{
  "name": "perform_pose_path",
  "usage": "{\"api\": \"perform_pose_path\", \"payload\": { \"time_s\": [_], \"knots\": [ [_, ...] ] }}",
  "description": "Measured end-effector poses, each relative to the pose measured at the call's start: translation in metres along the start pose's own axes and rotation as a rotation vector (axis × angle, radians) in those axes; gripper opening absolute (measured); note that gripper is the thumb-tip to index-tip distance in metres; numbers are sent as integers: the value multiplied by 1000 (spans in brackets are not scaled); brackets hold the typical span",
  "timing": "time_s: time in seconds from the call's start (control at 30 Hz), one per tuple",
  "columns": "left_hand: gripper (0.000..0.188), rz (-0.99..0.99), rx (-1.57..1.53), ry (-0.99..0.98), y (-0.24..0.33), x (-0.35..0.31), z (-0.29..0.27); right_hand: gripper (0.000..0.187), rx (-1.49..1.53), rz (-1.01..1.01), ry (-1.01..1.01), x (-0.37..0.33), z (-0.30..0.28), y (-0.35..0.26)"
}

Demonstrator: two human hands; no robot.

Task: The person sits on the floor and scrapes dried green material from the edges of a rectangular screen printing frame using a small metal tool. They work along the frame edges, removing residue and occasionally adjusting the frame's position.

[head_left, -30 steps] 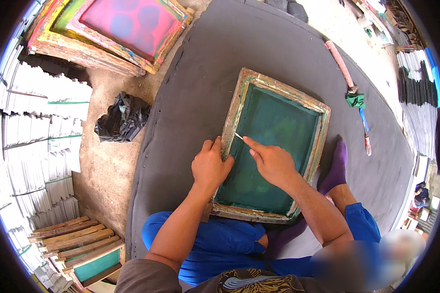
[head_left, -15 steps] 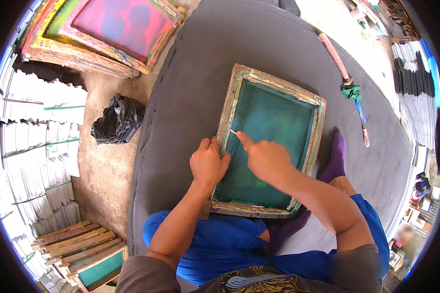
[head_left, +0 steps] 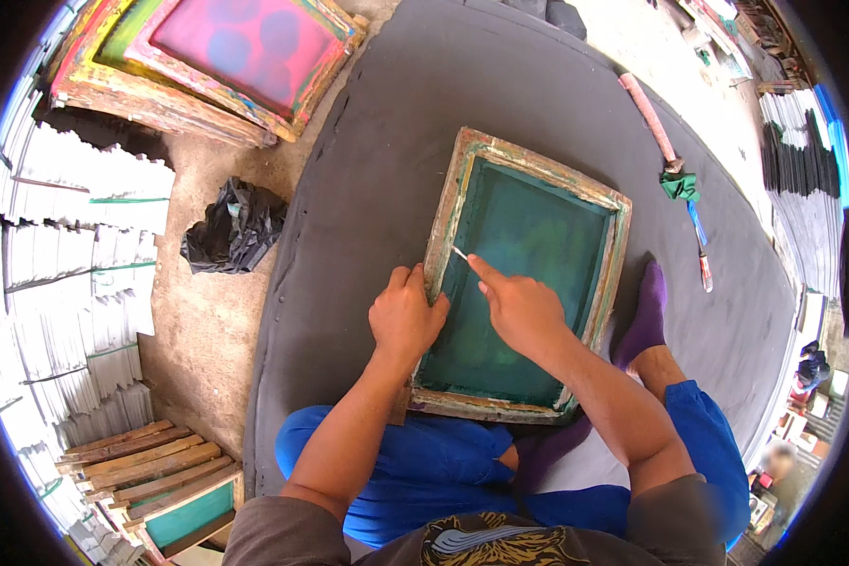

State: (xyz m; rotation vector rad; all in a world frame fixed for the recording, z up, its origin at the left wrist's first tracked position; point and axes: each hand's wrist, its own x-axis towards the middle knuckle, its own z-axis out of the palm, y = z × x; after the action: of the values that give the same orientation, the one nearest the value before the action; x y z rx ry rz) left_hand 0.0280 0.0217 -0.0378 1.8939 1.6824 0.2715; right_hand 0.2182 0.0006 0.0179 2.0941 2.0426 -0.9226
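In front of me lies a screen-printing frame (head_left: pixel 623 241), a worn, paint-stained wooden rectangle with dark green mesh (head_left: pixel 528 283). My left hand (head_left: pixel 404 316) is closed over its left rail, thumb on the inner side. Above the left part of the mesh, my right hand (head_left: pixel 522 307) grips a slim pale tool (head_left: pixel 459 253) with the index finger stretched along it. Its whitish tip points at the inner edge of the left rail. The rest of the tool is hidden in my fist, so its exact kind does not show.
The frame rests on a dark grey padded surface (head_left: pixel 368 217). A pink-handled tool (head_left: pixel 649 118) with green cloth and a small knife-like tool (head_left: pixel 705 269) lie to the right. Paint-covered frames (head_left: pixel 198 94), a black plastic bag (head_left: pixel 236 226) and stacked white sheets (head_left: pixel 85 255) are leftward.
The right hand and its pale tool have shifted slightly rightward from the left rail, and more of the tool shows. The left hand keeps its hold on the frame.
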Motion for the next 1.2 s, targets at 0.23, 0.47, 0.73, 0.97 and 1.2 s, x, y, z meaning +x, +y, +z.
{"api": "perform_pose_path", "payload": {
  "time_s": [0.23,0.47,0.73,0.97,1.2],
  "knots": [
    [56,-29,22,-13,2,3,1,46,-2,-18,12,-2,-2,-3],
    [54,39,-4,25,-4,4,5,49,-93,34,-113,1,-19,-23],
    [51,110,-16,101,-11,6,14,55,-96,-15,-109,7,-14,-18],
    [52,105,0,92,-8,6,13,53,-220,-72,-76,2,-11,-9],
    [51,117,5,104,-8,7,13,56,-295,-107,-25,-1,-6,-9]
  ]
}}
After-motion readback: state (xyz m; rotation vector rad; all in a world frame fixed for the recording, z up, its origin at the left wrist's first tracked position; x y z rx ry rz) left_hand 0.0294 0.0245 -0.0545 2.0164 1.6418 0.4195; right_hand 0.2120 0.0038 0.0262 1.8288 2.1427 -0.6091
